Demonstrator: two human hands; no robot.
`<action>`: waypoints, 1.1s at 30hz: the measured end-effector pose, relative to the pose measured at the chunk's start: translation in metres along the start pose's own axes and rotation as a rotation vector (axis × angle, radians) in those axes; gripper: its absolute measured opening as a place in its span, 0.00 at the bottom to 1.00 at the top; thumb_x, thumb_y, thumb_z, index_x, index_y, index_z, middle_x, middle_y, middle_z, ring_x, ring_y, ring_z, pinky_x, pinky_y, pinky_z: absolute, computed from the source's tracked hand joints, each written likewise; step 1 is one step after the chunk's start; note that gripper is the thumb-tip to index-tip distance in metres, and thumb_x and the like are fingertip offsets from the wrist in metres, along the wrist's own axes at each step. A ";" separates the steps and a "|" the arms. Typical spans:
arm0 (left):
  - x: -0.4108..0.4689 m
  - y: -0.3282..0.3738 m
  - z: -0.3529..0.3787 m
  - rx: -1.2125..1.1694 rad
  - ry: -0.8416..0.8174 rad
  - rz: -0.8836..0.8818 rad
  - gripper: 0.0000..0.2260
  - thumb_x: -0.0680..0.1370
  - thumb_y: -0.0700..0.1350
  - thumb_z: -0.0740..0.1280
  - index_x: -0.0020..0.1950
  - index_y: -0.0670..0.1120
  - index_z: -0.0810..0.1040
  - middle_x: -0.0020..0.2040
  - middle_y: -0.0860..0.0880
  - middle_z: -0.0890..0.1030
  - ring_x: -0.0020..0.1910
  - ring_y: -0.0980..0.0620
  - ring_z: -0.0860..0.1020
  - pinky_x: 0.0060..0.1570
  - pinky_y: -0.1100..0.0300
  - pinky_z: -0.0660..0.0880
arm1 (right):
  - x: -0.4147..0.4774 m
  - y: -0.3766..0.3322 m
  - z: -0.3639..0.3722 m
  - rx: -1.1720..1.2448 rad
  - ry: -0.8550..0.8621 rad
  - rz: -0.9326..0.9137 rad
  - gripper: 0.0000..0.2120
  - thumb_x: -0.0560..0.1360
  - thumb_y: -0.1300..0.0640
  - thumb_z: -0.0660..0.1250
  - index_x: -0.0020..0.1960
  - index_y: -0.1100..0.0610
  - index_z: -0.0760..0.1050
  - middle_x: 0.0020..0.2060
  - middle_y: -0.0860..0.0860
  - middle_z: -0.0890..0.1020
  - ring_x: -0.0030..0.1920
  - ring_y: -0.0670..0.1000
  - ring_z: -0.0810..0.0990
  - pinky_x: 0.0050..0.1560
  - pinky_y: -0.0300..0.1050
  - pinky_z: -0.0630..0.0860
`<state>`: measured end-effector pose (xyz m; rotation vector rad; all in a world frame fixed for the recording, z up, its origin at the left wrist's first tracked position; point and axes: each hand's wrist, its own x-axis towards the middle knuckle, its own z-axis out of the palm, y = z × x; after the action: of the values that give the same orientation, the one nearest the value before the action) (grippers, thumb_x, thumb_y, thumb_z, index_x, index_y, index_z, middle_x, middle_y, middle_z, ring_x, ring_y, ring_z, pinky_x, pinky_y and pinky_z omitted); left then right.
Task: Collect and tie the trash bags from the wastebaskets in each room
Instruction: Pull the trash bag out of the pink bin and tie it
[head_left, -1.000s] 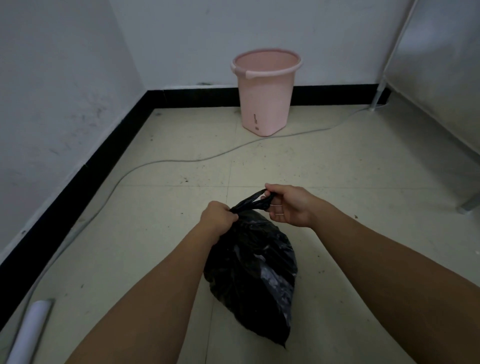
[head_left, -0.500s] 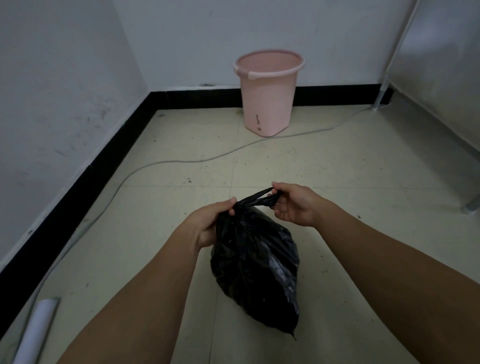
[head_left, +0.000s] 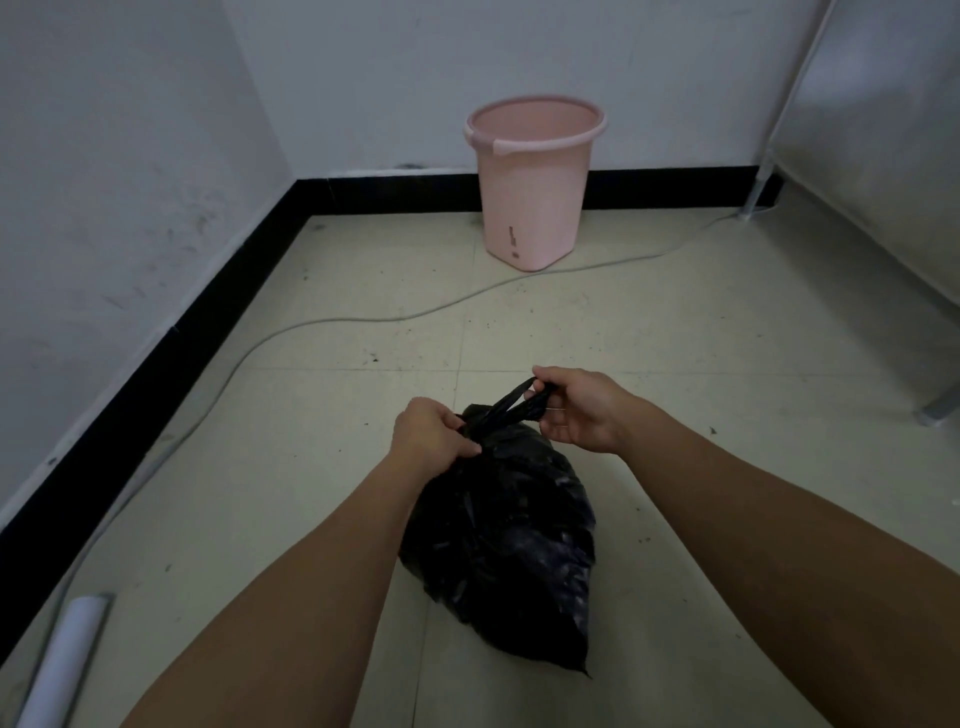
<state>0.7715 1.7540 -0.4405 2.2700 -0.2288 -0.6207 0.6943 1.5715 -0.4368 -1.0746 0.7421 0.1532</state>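
At frame centre, the left hand (head_left: 434, 439) is fisted around the gathered neck of the black trash bag (head_left: 506, 540), while the right hand (head_left: 582, 410) pinches its twisted end. The bag hangs lower centre; the pink wastebasket (head_left: 532, 182) stands bagless at upper centre against the wall.

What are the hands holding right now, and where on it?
Both hold the black trash bag at its gathered top: left hand at the neck, right hand on the twisted end.
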 end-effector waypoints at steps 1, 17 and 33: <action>0.001 -0.001 0.000 0.166 0.105 0.082 0.09 0.66 0.39 0.76 0.43 0.41 0.81 0.38 0.47 0.79 0.37 0.49 0.78 0.38 0.60 0.73 | 0.000 0.001 0.001 -0.013 -0.002 -0.002 0.14 0.78 0.51 0.65 0.35 0.54 0.74 0.35 0.50 0.82 0.34 0.49 0.77 0.31 0.39 0.74; 0.008 0.017 -0.001 -0.428 0.403 -0.056 0.12 0.65 0.34 0.71 0.33 0.48 0.71 0.32 0.49 0.77 0.31 0.49 0.74 0.30 0.63 0.71 | 0.000 -0.009 0.011 0.064 0.062 -0.064 0.12 0.78 0.52 0.65 0.37 0.54 0.74 0.31 0.50 0.82 0.28 0.47 0.79 0.28 0.38 0.72; -0.004 0.015 -0.023 -0.666 -0.325 -0.069 0.13 0.73 0.33 0.62 0.54 0.43 0.79 0.41 0.47 0.82 0.41 0.53 0.78 0.37 0.61 0.68 | -0.003 -0.014 -0.001 0.208 0.166 -0.037 0.15 0.79 0.53 0.64 0.33 0.54 0.71 0.28 0.48 0.78 0.29 0.48 0.74 0.30 0.39 0.71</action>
<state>0.7794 1.7594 -0.4146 1.5379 -0.0798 -0.9410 0.6977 1.5647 -0.4250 -0.9086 0.8665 -0.0453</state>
